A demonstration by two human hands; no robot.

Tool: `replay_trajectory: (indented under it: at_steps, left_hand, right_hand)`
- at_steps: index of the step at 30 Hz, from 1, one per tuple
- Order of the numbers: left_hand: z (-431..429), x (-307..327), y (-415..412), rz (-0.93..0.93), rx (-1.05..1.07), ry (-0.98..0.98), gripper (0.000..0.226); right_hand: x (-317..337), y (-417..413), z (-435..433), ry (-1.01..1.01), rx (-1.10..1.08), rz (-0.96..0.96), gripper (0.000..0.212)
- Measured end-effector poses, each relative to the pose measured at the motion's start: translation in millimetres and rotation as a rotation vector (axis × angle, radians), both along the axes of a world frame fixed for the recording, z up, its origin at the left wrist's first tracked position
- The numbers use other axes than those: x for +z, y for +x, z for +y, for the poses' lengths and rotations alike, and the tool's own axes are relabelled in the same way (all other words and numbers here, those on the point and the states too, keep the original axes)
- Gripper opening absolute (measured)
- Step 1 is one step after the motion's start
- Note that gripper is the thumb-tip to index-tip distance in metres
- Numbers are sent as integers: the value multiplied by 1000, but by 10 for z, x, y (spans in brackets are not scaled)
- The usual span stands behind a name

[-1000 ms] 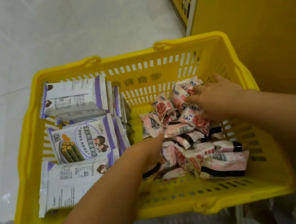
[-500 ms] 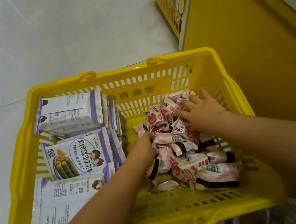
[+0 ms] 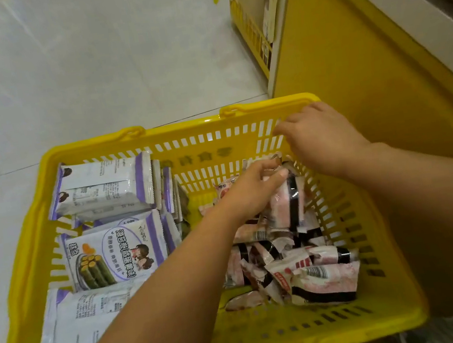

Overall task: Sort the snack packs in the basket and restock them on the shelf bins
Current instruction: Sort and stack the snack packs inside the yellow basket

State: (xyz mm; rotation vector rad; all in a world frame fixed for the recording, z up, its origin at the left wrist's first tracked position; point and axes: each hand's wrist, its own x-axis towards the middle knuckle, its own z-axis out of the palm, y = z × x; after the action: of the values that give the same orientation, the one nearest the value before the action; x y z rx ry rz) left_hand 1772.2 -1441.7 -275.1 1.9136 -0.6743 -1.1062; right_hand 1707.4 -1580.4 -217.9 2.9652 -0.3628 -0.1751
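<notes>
The left hand (image 3: 251, 189) is clenched around a bundle of small pink packs (image 3: 285, 206), thumb on top and fingers wrapped under; the bundle hangs tilted from the grip. These packs are of glossy crinkled film, pink and white with black bands, and they are short and pillow-shaped. The right hand (image 3: 322, 139) is just to the right and farther away, palm down with bent fingers, over the far right corner of the basket (image 3: 183, 127); if it holds a pack under the palm I cannot tell. Under both hands the rest of the small packs lie in a loose pile (image 3: 307, 270) in the right half of the basket. The left half holds the flat purple-and-white packs (image 3: 114, 255), smooth rectangular pouches with serrated ends, some lying flat and some standing on edge. The basket is of hard yellow plastic with slotted walls and a thick rounded rim. It stands on a pale shiny tiled floor (image 3: 85, 60), beside the matte yellow side panel of a shelf unit (image 3: 350, 64) on the right. Half a second ago both hands were low in the pile; now the left hand is raised and farther, with the bundle, and the right hand has left the pile for the corner.
</notes>
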Motion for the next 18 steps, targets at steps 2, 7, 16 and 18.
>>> replay_trajectory:
  at_steps: [2,7,16,18]
  left_hand:
    - [12,-152,-3,-2,77,-51,38]
    - [209,-392,21,-128,-35,105,61]
    - [329,-121,-92,-312,-269,171,58]
    - [465,128,-22,-415,-190,93,45]
  right_hand:
    - [-50,-21,50,37,19,31,39]
    - [-309,-104,307,223,26,395,63]
    - [-263,-142,500,9,14,619,92]
    - [-70,-65,594,80,36,470,84]
